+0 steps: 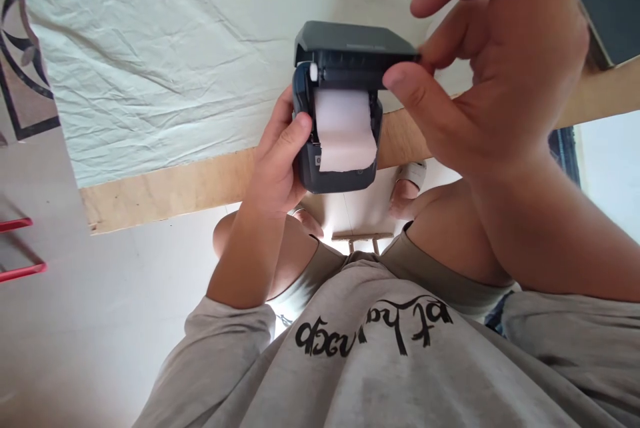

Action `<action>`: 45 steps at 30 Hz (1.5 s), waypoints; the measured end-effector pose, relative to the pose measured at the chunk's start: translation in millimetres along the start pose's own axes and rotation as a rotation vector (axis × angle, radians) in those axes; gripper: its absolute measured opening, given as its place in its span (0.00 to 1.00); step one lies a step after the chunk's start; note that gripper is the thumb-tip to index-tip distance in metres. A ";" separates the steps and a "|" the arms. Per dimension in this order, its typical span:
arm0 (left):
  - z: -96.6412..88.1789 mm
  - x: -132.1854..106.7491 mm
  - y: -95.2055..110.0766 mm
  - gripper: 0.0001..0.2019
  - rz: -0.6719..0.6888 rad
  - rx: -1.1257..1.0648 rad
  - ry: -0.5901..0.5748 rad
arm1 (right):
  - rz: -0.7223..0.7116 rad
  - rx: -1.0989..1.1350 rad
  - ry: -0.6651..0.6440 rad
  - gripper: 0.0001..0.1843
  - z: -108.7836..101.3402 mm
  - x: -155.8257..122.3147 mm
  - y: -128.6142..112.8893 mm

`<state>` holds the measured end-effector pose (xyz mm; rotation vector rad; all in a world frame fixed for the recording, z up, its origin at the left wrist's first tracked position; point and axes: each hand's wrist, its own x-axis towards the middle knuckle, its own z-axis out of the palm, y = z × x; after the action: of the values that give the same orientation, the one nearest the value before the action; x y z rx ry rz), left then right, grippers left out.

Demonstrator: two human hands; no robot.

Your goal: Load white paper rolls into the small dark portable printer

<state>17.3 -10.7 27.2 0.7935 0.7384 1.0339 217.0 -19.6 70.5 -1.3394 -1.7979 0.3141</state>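
A small dark label printer [336,181] is held up over the table's front edge, its hinged lid [355,38] raised. White paper [346,131] comes out of the compartment and hangs over the printer's front. My left hand [283,155] grips the printer's left side, thumb on top of the rim and fingers behind. At the lid's right corner my right hand [480,75] pinches the edge between thumb and a finger, the other fingers spread above. The inside of the compartment behind the paper is mostly hidden.
A wrinkled pale cloth [175,68] covers the table, with a bare wooden edge [170,181] along the front. A dark flat object [613,1] lies at the upper right. Red bars [23,273] show at the far left. My legs are below the table edge.
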 end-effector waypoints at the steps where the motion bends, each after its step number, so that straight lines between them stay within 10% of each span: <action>1: -0.2 -0.2 -0.1 0.13 0.006 0.007 -0.005 | -0.014 -0.023 0.007 0.12 -1.6 0.6 -0.7; 9: 1.6 -0.6 1.0 0.18 -0.003 0.137 -0.019 | -0.150 -0.262 -0.113 0.10 12.9 0.2 0.5; 19: 5.8 -0.9 -3.7 0.22 0.029 0.167 0.040 | 0.011 -0.414 -0.472 0.12 14.2 -6.4 -10.6; 28: 4.6 -2.1 -0.8 0.15 0.037 0.130 0.069 | 0.032 0.502 -0.393 0.19 2.5 2.0 10.6; 33: 0.0 3.0 -3.7 0.15 0.044 0.046 0.119 | 0.408 0.889 -0.152 0.20 13.2 0.9 37.9; 45: -0.7 6.3 -10.7 0.16 0.101 0.055 0.030 | -0.078 -0.131 -0.129 0.18 16.1 -4.9 47.9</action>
<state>23.6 -7.9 16.8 0.8713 0.7617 1.1221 237.1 -0.6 28.0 -1.3615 -2.0029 0.2492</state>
